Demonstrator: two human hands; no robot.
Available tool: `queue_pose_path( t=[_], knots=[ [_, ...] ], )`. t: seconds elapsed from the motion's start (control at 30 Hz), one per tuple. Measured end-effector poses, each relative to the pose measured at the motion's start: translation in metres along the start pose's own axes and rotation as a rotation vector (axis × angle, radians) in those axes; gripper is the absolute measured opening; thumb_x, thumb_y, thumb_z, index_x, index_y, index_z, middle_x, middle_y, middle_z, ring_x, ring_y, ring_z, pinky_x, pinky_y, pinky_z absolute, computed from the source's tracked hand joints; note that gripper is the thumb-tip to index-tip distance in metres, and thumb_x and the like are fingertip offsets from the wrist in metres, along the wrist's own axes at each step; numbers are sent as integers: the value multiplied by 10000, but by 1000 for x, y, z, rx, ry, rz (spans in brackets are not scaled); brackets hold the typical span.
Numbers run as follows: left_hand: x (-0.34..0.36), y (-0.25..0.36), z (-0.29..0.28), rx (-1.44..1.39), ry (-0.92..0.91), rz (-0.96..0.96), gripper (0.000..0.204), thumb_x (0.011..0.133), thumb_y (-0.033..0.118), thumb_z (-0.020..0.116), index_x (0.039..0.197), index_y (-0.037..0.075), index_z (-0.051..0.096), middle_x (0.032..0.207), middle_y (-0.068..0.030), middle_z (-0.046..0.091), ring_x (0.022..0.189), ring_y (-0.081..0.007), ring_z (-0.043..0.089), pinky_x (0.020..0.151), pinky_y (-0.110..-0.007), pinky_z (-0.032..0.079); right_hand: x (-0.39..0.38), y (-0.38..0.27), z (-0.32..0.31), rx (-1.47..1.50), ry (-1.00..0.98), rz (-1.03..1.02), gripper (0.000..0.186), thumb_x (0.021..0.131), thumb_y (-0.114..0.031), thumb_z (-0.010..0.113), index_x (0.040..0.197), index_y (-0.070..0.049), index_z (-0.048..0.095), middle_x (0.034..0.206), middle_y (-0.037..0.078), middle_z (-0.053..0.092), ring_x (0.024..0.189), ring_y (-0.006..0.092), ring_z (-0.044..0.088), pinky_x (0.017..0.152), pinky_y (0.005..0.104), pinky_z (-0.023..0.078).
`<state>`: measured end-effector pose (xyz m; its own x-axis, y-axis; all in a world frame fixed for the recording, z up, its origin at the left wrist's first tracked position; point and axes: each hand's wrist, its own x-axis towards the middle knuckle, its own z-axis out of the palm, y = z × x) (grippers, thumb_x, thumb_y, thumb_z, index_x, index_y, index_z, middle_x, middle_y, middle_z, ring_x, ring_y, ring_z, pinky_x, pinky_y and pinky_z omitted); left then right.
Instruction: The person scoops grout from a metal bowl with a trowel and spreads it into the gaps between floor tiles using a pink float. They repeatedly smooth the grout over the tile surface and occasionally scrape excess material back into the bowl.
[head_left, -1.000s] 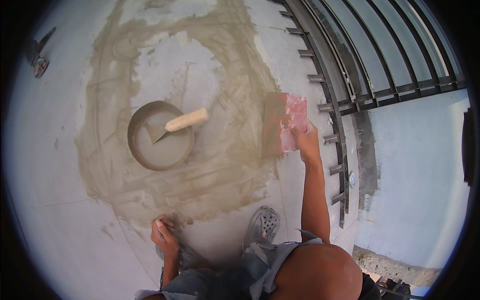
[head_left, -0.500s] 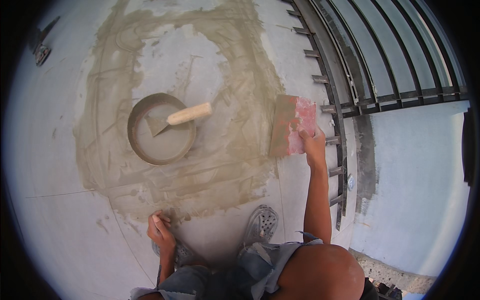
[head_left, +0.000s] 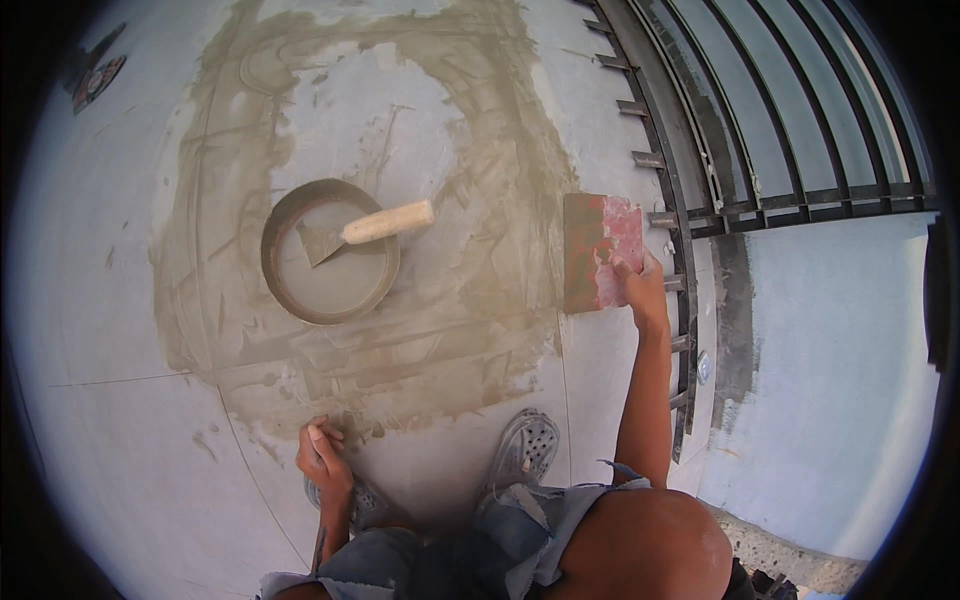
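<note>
My right hand (head_left: 643,284) grips the edge of a flat rectangular red spreader (head_left: 621,232), its left part coated with grey-brown paste. The spreader lies flat against the tiled floor by the right border of the smeared patch (head_left: 500,290). Near my left foot, my left hand (head_left: 322,452) is held with its fingers curled in, and nothing shows in it. A round shallow pan (head_left: 330,315) stands on the smeared floor, with a putty knife (head_left: 385,222) resting in it, blade inside and wooden handle across the rim.
Along the right runs a dark metal railing (head_left: 800,200) with short stubs (head_left: 648,160) sticking out toward the floor. A sandal (head_left: 98,82) shows at the far left. My grey clogs (head_left: 527,447) are planted at the patch's near edge. Thin joints divide the pale tiles.
My right hand and the red spreader have shifted slightly to the right, toward the railing. My left hand keeps its place, and the pan and putty knife stay put on the floor.
</note>
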<state>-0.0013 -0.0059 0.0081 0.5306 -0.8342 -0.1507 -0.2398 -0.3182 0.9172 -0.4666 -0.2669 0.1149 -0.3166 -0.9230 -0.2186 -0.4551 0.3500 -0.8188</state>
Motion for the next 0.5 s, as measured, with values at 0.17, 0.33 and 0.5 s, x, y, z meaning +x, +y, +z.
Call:
queue_pose_path(
  t=[0.17, 0.33, 0.5],
  knots=[
    [-1, 3, -1, 19, -3, 0, 441, 1157, 299, 391, 1107, -39, 670, 726, -74, 642, 625, -121, 545, 605, -291, 445, -10, -1, -2, -19, -82, 2, 346, 978, -51, 635, 1310, 42, 654, 1131, 96, 737, 967, 156, 691, 864, 316, 551],
    [0, 2, 0, 20, -4, 9, 445, 1158, 304, 394, 1101, -41, 670, 724, -77, 644, 615, -121, 545, 593, -292, 443, -2, 13, -13, -5, -43, 22, 368, 988, -80, 654, 1337, 39, 640, 1132, 90, 736, 983, 159, 686, 892, 328, 545],
    [0, 0, -1, 32, 2, 9, 441, 1156, 299, 396, 1092, -40, 670, 724, -78, 645, 613, -122, 550, 589, -291, 442, -5, 11, -14, -11, -117, 31, 381, 990, -92, 669, 1347, 36, 633, 1138, 90, 730, 981, 153, 681, 870, 322, 548]
  ],
)
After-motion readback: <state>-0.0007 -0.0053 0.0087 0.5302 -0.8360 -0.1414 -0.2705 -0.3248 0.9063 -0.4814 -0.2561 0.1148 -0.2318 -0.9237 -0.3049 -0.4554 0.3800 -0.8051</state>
